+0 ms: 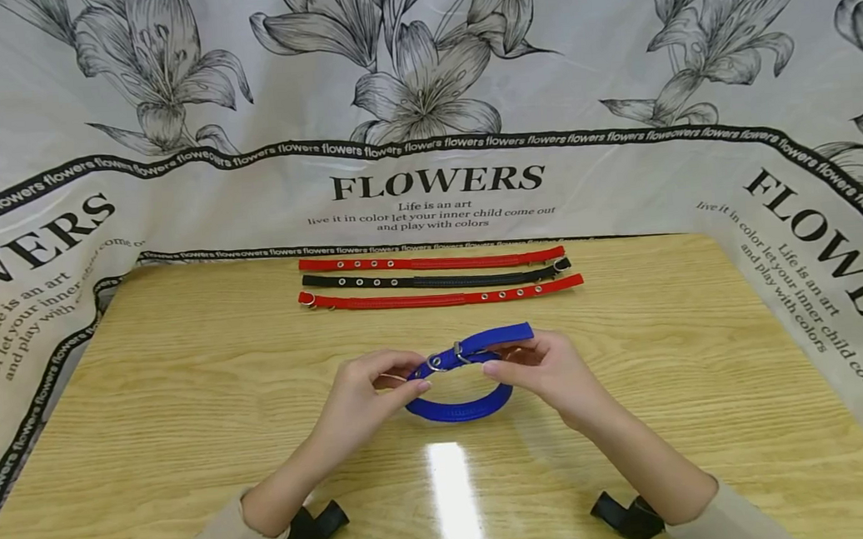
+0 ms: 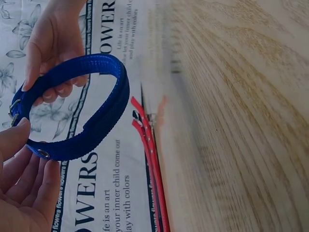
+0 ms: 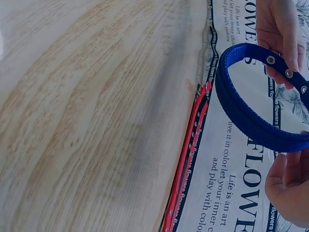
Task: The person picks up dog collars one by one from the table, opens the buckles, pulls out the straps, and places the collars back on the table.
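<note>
A blue collar [image 1: 458, 411] with metal eyelets is bent into a closed loop above the table, its strap end passing through the metal buckle [image 1: 458, 351]. My left hand [image 1: 368, 391] pinches it at the left, thumb near the D-ring and fingers behind the band. At the right, my right hand [image 1: 551, 374] pinches the band beside the buckle, below the free strap end [image 1: 507, 333]. The left wrist view has the loop [image 2: 108, 104] raised, with an eyelet [image 2: 43, 153] by the left fingers. Several eyelets show along the collar [image 3: 241, 118] in the right wrist view.
At the table's [image 1: 205, 360] far side lie a red collar [image 1: 468, 261], a black collar [image 1: 470, 280] and a nearer red collar [image 1: 419, 300], laid out side by side. Flower-printed cloth [image 1: 232, 208] hangs around the back and sides. Black devices [image 1: 317, 526] sit by the wrists.
</note>
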The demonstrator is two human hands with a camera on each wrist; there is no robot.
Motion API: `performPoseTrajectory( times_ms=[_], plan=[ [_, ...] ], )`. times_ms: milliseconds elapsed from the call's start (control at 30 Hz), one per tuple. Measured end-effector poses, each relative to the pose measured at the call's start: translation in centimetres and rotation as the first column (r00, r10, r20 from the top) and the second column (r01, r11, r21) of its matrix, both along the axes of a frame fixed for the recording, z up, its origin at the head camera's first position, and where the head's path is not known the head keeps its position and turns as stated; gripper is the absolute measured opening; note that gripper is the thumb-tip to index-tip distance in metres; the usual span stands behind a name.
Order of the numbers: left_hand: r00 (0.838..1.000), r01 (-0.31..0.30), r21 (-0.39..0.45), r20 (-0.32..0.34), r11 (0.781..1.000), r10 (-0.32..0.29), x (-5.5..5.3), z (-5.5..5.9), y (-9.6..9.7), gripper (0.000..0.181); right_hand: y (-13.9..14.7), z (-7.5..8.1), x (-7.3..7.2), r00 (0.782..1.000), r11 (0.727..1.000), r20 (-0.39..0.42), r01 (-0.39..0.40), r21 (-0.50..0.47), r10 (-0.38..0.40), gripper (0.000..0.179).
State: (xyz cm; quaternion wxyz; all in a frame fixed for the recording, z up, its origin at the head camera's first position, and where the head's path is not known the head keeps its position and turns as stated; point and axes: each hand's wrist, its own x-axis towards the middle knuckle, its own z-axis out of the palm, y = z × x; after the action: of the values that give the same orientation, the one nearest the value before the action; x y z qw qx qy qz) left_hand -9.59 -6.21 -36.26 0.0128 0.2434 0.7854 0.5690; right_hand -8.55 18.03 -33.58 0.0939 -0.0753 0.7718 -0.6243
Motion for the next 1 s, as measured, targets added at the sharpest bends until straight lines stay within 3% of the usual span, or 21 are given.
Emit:
performPoseTrajectory(
  times_ms=[133, 267, 500, 767, 1000],
  plan=[
    [0.999, -0.011, 0.017, 0.032, 1.0, 0.01, 0.0, 0.0, -0.1, 0.021, 0.1, 0.0, -0.1, 1.0, 0.999, 0.018, 0.016, -0.036, -0.015, 0.03],
    [0.997, -0.02, 0.042, 0.074, 0.999, 0.017, 0.0, 0.0, -0.3, 0.022, 0.2, 0.2, -0.2, 0.998, 0.994, 0.049, 0.037, -0.098, -0.032, 0.018],
    [0.984, -0.077, 0.093, 0.169, 0.993, 0.06, -0.1, 0.0, -0.8, 0.022, 1.1, 0.6, -0.4, 0.996, 0.964, 0.038, 0.09, -0.252, -0.083, 0.01],
    [0.976, -0.05, 0.096, 0.214, 0.994, 0.028, -0.3, -0.4, -1.0, 0.025, 1.4, 0.6, -0.3, 0.998, 0.964, 0.018, 0.068, -0.257, -0.065, 0.011],
    [0.981, 0.002, 0.09, 0.194, 0.996, -0.02, -0.1, -0.4, -1.0, 0.027, 1.0, 0.6, -0.2, 0.997, 0.97, 0.036, 0.075, -0.231, -0.069, 0.012]
  ],
)
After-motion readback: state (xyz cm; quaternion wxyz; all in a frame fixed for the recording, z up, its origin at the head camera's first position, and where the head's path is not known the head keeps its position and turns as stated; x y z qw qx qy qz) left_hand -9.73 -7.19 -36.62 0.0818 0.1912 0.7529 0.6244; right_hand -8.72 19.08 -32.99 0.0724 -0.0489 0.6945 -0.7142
